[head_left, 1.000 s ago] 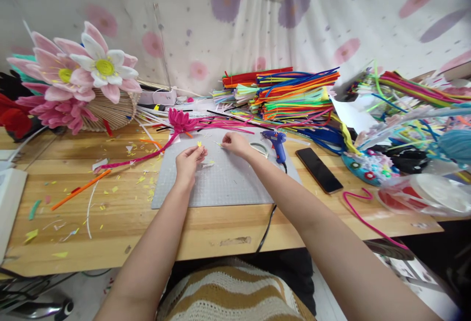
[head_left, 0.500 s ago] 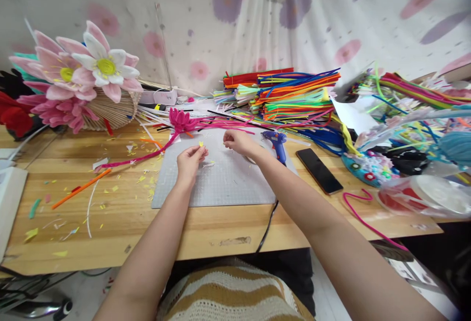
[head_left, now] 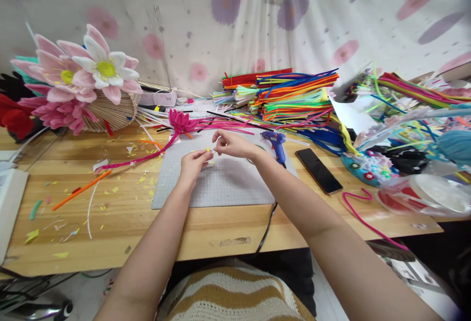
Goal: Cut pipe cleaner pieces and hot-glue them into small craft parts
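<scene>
Over the grey cutting mat [head_left: 235,188], my left hand [head_left: 194,166] is closed, thumb and forefinger pinching a small yellow piece [head_left: 208,149]. My right hand [head_left: 231,144] is beside it, its fingertips pinched close to the yellow piece; whatever they hold is too small to make out. Behind my hands lies a magenta pipe-cleaner flower [head_left: 181,121] on a long fuzzy stem [head_left: 142,161] that stretches left. A blue glue gun [head_left: 276,145] rests at the mat's upper right.
A black phone [head_left: 318,171] lies right of the mat. Bundles of coloured pipe cleaners [head_left: 294,95] are stacked at the back. Pink and white fuzzy flowers [head_left: 106,67] stand at the left. An orange stick [head_left: 81,190] lies among yellow scraps. A plastic-wrapped spool [head_left: 423,194] sits at the right.
My right hand has moved left and slightly down to meet my left hand. My left hand has shifted a little to the right, bringing the yellow piece with it.
</scene>
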`<action>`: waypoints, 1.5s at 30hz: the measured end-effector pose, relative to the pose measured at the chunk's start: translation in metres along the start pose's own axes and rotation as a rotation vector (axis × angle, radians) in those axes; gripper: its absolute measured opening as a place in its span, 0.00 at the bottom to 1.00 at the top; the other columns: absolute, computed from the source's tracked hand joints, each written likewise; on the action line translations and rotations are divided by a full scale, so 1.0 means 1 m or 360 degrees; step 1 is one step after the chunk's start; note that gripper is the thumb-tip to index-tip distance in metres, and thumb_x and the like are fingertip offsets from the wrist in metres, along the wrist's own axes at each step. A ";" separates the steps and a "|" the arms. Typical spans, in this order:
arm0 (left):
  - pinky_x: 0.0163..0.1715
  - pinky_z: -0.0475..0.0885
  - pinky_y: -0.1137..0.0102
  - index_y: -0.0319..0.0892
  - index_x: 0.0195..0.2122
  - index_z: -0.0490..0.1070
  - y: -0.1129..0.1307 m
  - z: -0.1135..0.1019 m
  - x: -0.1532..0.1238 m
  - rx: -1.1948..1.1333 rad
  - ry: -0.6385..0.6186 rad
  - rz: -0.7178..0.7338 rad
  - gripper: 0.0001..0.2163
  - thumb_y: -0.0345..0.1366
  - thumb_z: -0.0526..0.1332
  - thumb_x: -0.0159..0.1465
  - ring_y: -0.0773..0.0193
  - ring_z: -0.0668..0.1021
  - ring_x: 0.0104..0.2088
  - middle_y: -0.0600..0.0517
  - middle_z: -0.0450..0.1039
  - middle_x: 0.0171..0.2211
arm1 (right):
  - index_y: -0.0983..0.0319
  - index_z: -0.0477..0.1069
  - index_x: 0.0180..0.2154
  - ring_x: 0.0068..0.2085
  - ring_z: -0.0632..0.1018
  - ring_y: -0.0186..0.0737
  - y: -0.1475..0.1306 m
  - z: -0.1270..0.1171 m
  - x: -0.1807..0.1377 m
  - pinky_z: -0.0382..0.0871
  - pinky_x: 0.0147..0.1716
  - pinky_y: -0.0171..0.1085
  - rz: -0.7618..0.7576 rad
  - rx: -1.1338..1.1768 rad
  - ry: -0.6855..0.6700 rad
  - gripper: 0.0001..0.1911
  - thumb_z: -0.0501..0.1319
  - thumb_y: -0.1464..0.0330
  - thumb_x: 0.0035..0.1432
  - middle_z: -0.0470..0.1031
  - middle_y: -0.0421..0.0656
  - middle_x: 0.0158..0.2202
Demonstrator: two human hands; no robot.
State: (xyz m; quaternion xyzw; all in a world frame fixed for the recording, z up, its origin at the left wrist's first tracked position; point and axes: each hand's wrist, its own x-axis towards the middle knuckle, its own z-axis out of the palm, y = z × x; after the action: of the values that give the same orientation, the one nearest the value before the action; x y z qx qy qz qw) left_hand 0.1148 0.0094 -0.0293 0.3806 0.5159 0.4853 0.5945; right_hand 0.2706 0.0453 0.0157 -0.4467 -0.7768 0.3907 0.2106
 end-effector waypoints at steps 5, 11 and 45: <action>0.34 0.69 0.69 0.38 0.29 0.76 -0.001 -0.001 0.000 0.0022 -0.0125 -0.0035 0.17 0.43 0.69 0.41 0.61 0.77 0.34 0.45 0.77 0.31 | 0.61 0.58 0.36 0.25 0.69 0.29 0.000 0.003 0.003 0.59 0.27 0.29 -0.0039 0.0074 0.0041 0.11 0.55 0.74 0.48 0.69 0.33 0.22; 0.33 0.69 0.69 0.38 0.28 0.76 -0.001 -0.001 0.000 0.0034 -0.0152 -0.0057 0.17 0.43 0.70 0.40 0.62 0.77 0.32 0.46 0.76 0.29 | 0.61 0.58 0.36 0.25 0.70 0.29 0.003 0.004 0.004 0.60 0.28 0.29 -0.0019 0.0104 0.0019 0.11 0.55 0.74 0.48 0.69 0.32 0.21; 0.32 0.68 0.71 0.38 0.27 0.73 -0.004 0.001 0.005 0.0029 0.0294 0.0219 0.14 0.41 0.68 0.41 0.63 0.76 0.32 0.49 0.75 0.27 | 0.63 0.66 0.29 0.23 0.71 0.29 0.002 0.005 -0.005 0.60 0.24 0.29 0.0149 -0.0112 -0.0032 0.02 0.56 0.71 0.52 0.70 0.38 0.22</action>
State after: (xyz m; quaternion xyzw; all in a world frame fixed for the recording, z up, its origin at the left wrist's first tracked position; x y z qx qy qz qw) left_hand 0.1164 0.0138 -0.0339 0.3741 0.5455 0.5535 0.5061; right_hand 0.2713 0.0394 0.0113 -0.4858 -0.7703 0.3771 0.1684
